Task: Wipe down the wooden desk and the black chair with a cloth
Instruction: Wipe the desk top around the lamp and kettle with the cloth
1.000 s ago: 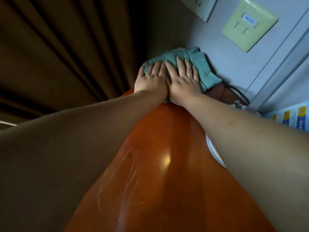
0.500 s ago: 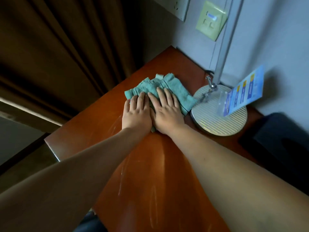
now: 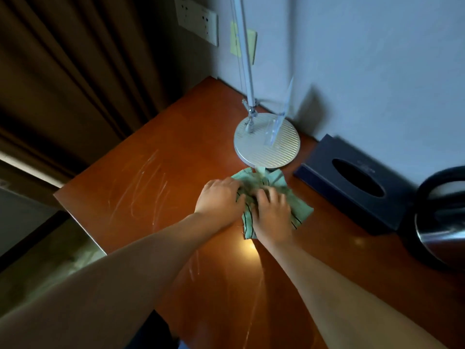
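**Both hands bunched on cloth, desk top, in front of lamp base**

Gripping: left hand (image 3: pixel 221 197) and right hand (image 3: pixel 273 215) both sit on the green cloth (image 3: pixel 299 207), fingers curled down into the fabric so that it is gathered and wrinkled under them. Left hand closes on the cloth's left edge; right hand presses and clutches its middle. Hands are side by side, almost touching.

Cloth: lies on the wooden desk (image 3: pixel 151 177), dark stripes showing at its near corner. Its far edge is just beside the lamp base (image 3: pixel 267 140), possibly touching; blur prevents certainty.

Landmark, lamp base: round, ribbed, silver, standing near the wall with a thin pole (image 3: pixel 245 54) rising from it. A clear card stand (image 3: pixel 279 114) rests on the base, blurred. To the right of the base, a dark tissue box (image 3: pixel 352 182) against the wall; further right, a kettle (image 3: pixel 442 215) at the frame edge. Left of the base, bare desk surface with pale streak marks (image 3: pixel 141 187). Behind and left of it, brown curtain (image 3: pixel 75 71); above it on the wall, a socket plate (image 3: pixel 197 20).

Black chair: not identifiable.
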Demonstrator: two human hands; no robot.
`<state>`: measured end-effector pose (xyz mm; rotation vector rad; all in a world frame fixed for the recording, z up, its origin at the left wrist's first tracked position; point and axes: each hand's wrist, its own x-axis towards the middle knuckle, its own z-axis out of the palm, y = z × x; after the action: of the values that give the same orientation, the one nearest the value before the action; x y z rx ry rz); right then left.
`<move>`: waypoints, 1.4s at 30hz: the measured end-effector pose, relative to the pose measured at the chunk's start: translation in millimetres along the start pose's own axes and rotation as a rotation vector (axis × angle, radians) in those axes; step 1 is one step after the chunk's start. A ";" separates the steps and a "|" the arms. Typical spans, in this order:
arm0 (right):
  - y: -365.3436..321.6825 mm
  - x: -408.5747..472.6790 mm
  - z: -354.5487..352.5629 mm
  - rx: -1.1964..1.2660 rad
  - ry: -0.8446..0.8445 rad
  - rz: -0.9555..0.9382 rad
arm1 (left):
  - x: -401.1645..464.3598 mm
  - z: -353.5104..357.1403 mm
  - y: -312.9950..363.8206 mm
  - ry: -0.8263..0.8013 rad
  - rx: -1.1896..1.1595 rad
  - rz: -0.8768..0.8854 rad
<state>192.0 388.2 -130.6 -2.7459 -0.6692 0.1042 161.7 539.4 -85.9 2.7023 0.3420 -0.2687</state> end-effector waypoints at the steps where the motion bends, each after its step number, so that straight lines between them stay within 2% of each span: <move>1: 5.9 0.1 -5.4 0.069 0.027 0.112 | 6.9 -2.6 8.9 0.014 -0.049 0.000; 4: 13.0 9.8 -19.9 0.399 0.159 0.449 | 31.4 -14.8 21.5 0.099 -0.280 -0.108; 6: 8.4 20.0 -24.8 0.568 0.207 0.579 | 52.9 -27.0 23.0 0.147 -0.398 -0.207; 10: -14.2 44.7 -28.8 0.792 0.287 0.786 | 102.4 -51.2 21.9 0.231 -0.493 -0.265; 14: -25.1 67.1 -32.5 0.795 0.226 0.860 | 137.1 -70.4 26.4 0.346 -0.562 -0.227; 22: -29.5 82.7 -33.5 0.582 0.120 0.796 | 177.5 -88.7 37.0 0.384 -0.632 -0.230; 27: -29.8 86.0 -23.4 0.509 0.131 0.705 | 187.2 -92.7 28.8 0.388 -0.586 -0.218; 34: -56.5 129.8 -17.3 0.489 0.013 0.575 | 216.8 -126.9 -23.3 0.432 -0.442 -0.287; 42: -97.8 201.3 -4.0 0.437 -0.072 0.434 | 265.7 -168.4 -85.9 0.470 -0.437 -0.360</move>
<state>328.6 561.9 -95.2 -2.4176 -0.0401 0.3970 413.9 737.8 -28.1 2.2290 0.9095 0.3197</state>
